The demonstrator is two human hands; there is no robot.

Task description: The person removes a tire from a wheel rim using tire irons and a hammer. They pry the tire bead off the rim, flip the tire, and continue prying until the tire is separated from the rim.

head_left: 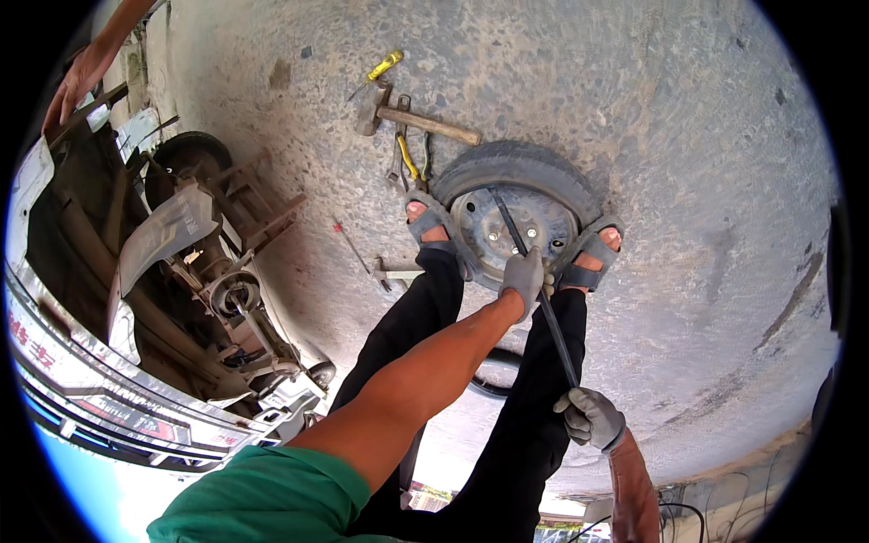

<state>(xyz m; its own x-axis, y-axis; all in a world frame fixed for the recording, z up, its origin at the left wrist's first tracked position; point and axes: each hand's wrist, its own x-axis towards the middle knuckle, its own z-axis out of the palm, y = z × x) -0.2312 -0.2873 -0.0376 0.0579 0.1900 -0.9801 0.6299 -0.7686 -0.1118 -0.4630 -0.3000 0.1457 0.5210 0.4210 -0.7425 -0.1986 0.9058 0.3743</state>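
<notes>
A black tire (pixel 516 163) lies flat on the ground around a grey steel wheel rim (pixel 480 217), between my two sandalled feet. A long dark pry bar (pixel 563 342) slants across the rim, its far tip at the edge where the tire meets the metal. My left hand (pixel 523 276), in a grey glove, is closed around the bar's middle, low over the near side of the rim. Closer to me and to the right, my gloved right hand (pixel 593 418) is wrapped around the bar's near end. The fingers of the left hand are partly hidden.
Left of the tire lie a hammer (pixel 425 124), a yellow-handled screwdriver (pixel 386 65), yellow-handled pliers (pixel 407 158), a wrench (pixel 396 167) and another hammer (pixel 398 274). A tipped vehicle (pixel 118 244) stands at the left. Another person's hand (pixel 80 80) rests on it.
</notes>
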